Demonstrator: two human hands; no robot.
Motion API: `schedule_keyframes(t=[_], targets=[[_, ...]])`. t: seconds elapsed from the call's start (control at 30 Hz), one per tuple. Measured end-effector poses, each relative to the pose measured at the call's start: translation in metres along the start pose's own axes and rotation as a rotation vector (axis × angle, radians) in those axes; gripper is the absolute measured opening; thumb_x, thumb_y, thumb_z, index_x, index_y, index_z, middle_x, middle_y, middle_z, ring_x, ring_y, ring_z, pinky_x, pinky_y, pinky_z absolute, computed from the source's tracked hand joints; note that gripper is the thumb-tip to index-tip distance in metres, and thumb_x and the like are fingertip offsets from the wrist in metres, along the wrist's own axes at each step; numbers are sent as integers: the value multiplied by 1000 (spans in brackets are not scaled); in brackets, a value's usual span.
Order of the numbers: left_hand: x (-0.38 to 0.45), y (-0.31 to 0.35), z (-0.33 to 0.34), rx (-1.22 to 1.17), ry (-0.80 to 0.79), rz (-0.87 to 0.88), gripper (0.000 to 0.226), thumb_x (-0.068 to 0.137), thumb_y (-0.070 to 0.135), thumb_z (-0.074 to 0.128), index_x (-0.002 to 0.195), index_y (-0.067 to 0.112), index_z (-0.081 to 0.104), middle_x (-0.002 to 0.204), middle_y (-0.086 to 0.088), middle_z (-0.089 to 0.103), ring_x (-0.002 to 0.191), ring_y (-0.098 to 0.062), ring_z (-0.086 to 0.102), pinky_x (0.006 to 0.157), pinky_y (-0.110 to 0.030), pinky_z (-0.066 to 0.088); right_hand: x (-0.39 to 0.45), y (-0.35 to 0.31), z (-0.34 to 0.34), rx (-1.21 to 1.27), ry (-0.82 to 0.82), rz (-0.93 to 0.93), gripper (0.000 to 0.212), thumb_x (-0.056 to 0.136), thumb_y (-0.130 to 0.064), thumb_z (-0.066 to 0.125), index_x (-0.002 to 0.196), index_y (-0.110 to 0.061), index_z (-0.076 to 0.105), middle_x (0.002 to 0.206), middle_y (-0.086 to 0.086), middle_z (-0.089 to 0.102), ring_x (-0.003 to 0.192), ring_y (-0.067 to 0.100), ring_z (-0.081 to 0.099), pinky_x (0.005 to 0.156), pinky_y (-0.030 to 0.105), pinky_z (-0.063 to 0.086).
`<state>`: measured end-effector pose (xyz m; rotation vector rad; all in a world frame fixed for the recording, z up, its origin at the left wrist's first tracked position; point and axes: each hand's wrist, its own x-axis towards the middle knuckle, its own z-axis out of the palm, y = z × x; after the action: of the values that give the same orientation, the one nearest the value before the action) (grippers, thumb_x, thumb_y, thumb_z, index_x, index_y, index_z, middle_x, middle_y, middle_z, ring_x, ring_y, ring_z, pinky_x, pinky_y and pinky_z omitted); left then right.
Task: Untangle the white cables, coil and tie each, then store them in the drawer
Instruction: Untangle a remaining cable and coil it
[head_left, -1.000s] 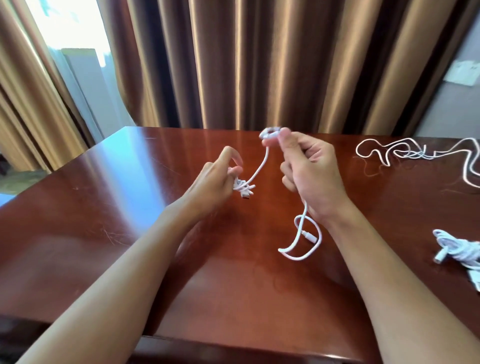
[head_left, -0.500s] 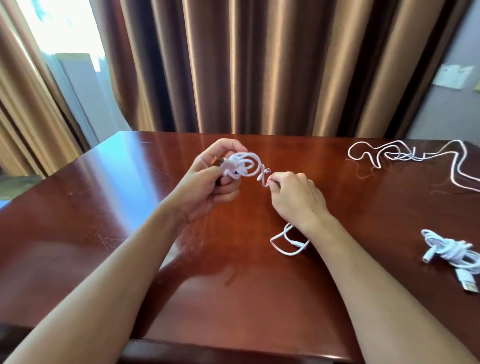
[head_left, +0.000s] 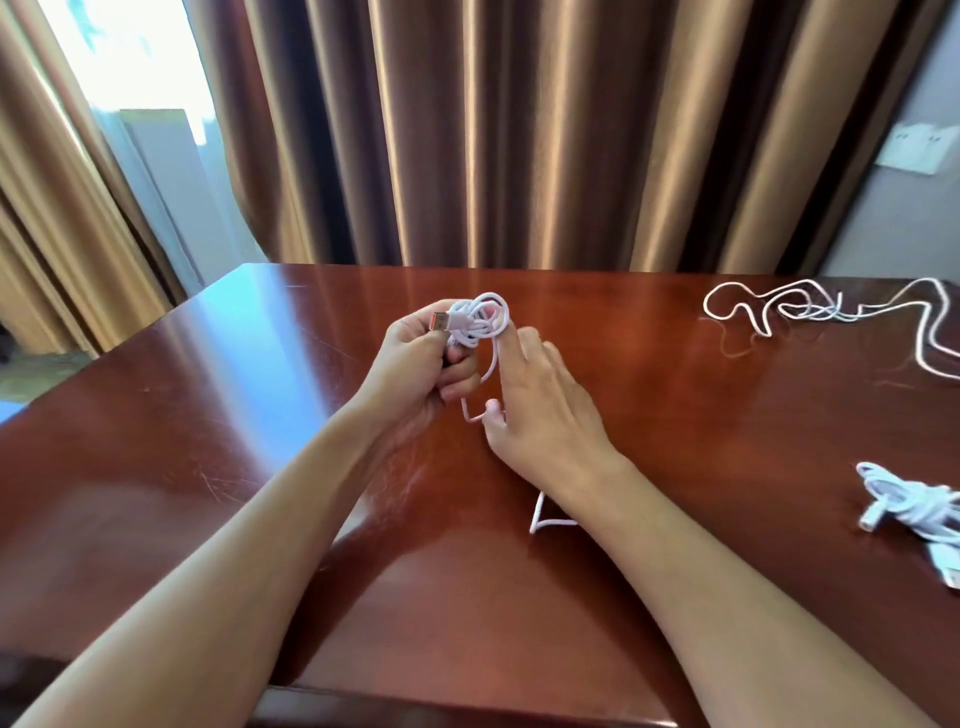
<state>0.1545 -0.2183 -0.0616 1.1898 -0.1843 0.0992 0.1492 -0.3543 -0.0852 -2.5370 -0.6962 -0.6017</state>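
Altogether three white cables (head_left: 475, 322); two hands (head_left: 545, 410) hold one.

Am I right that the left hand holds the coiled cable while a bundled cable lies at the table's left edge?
Not quite: the bundled cable lies at the table's right edge, as the head view shows. The left hand does hold the coiled cable.
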Motion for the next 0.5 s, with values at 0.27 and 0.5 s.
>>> schedule_keyframes(t=[0.27, 0.5], targets=[[-2, -4, 0, 329, 132, 51, 37, 99, -11, 30, 90, 2, 62, 48, 4, 35, 36, -7, 26, 38, -15, 23, 10, -13, 6, 1359, -14, 403, 22, 97, 5, 47, 97, -1, 68, 86, 13, 68, 76, 30, 65, 78, 51, 57], [0, -13, -3, 684, 352, 418, 31, 102, 7, 40, 88, 32, 53, 59, 6, 50, 50, -20, 48, 47, -37, 40, 5, -6, 11, 836, -23, 293, 36, 103, -10, 50, 73, -27, 62, 50, -14, 50, 41, 1, 45, 52, 24, 43]])
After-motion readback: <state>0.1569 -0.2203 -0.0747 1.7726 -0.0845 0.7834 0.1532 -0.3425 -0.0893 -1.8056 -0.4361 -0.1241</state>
